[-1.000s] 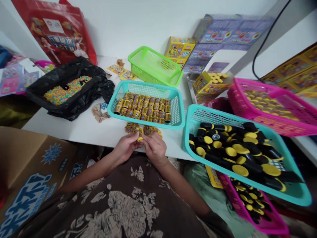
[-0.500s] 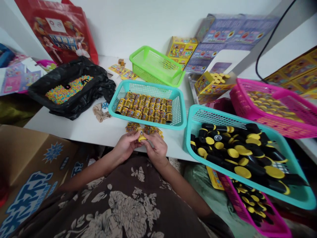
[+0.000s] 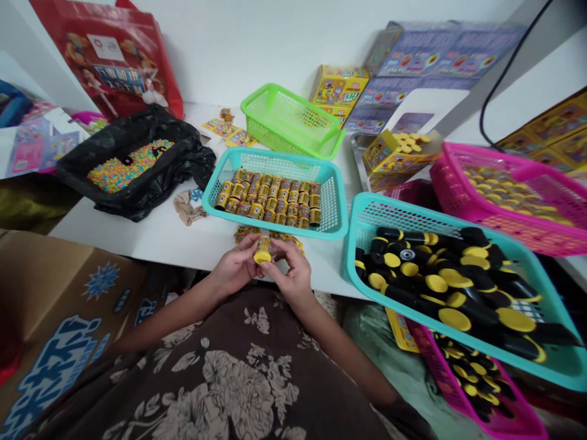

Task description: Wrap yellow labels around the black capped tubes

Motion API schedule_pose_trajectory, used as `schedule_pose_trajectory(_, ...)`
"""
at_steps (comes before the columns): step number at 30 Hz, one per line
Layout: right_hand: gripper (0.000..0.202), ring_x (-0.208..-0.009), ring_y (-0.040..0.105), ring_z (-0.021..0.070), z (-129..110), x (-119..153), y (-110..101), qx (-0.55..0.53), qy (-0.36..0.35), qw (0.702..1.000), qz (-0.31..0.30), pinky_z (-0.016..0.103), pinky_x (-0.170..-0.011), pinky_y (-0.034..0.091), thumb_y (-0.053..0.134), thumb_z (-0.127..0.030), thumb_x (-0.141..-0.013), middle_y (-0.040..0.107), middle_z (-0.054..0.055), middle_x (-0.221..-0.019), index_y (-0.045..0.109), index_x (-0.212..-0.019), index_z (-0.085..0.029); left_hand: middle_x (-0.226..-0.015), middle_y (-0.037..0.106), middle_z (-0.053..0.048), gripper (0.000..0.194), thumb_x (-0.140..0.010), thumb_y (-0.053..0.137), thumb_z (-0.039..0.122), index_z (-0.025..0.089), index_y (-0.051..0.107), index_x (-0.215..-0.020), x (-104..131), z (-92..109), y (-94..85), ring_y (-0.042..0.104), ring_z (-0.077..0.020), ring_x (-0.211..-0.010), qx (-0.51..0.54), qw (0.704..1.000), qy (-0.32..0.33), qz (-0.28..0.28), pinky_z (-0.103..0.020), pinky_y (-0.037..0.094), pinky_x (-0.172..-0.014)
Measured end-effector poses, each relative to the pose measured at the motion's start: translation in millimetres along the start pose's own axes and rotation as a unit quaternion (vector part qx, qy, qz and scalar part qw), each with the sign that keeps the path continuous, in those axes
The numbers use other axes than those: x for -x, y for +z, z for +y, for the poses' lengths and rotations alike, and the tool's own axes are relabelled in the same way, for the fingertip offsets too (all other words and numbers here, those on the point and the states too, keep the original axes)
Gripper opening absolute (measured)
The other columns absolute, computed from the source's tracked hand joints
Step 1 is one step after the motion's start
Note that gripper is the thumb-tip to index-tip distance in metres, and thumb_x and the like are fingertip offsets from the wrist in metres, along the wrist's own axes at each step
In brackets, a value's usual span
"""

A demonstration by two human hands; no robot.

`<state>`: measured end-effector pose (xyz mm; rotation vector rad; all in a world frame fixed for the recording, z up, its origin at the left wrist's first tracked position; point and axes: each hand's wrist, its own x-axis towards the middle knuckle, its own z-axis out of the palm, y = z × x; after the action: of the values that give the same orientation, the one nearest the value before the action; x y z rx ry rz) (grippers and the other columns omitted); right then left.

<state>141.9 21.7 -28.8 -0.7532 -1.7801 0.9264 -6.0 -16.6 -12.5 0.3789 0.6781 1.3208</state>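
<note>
Both hands are closed on one small yellow-capped cup [image 3: 263,247], which is held in front of the near edge of the smaller turquoise basket [image 3: 338,197], its yellow end tipped toward the person's body. The left hand [image 3: 233,269] grips it from one side with thumb and fingers, and the right hand [image 3: 296,276] pinches it from the other. Close to that basket's near edge, partly hidden by the hands, a pile of printed pieces [image 3: 245,233] lies on the desk [image 3: 151,243]. Within the basket, similar cups [image 3: 271,203] lie in rows. Behind it is a green basket [image 3: 275,139]; to its left, a black plastic bag [image 3: 177,159] holds multicoloured beads [image 3: 112,177]. Just right of it, a larger turquoise basket [image 3: 398,215] carries jumbled black containers with yellow caps [image 3: 435,283].
</note>
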Motion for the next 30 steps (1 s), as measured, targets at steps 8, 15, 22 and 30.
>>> schedule_pose_trajectory(8, 0.03, -0.078, 0.061, 0.0193, 2.1, -3.8, -4.7, 0.071, -0.041, 0.996, 0.032, 0.035, -0.071, 0.053, 0.076, -0.029, -0.073, 0.065, 0.003, -0.086, 0.062, -0.099, -0.022, -0.09, 0.066, -0.004, 0.046, -0.075, 0.076, 0.036, 0.024, 0.064, -0.119, 5.7, 6.9, -6.0, 0.062, -0.016, -0.069, -0.175, 0.983, 0.053, -0.036, -0.024, 0.049, -0.052)
schedule_pose_trajectory(15, 0.032, -0.075, 0.062, 0.0184, -4.4, -4.9, -8.0, 0.067, -0.031, 0.997, -0.013, 0.032, -0.065, 0.053, 0.072, -0.026, -0.071, 0.064, 0.003, -0.086, 0.059, -0.1, -0.022, -0.09, 0.067, -0.004, 0.041, -0.071, 0.079, 0.022, 0.022, 0.065, -0.11, 7.7, 10.7, -10.8, 0.062, -0.0158, -0.072, -0.236, 0.967, 0.072, -0.062, -0.024, 0.05, -0.055)
schedule_pose_trajectory(22, 0.035, -0.062, 0.058, 0.0145, -3.8, -2.7, -7.4, 0.037, -0.03, 0.999, -0.021, 0.028, -0.055, 0.049, 0.073, -0.028, -0.071, 0.061, -0.001, -0.078, 0.058, -0.103, -0.022, -0.097, 0.068, -0.005, 0.046, -0.073, 0.077, 0.022, 0.024, 0.061, -0.115, 7.6, 7.4, -15.1, 0.063, -0.0161, -0.074, -0.203, 0.974, 0.048, -0.084, -0.025, 0.052, -0.056)
schedule_pose_trajectory(30, 0.03, -0.054, 0.054, 0.0115, -13.5, -3.3, -9.5, 0.051, -0.047, 0.997, -0.018, 0.025, -0.05, 0.046, 0.076, -0.029, -0.067, 0.058, -0.004, -0.068, 0.059, -0.091, -0.022, -0.093, 0.069, -0.005, 0.042, -0.067, 0.081, 0.02, 0.019, 0.067, -0.106, 12.1, 4.2, -14.0, 0.064, -0.0176, -0.081, -0.172, 0.981, 0.041, -0.075, -0.027, 0.051, -0.067)
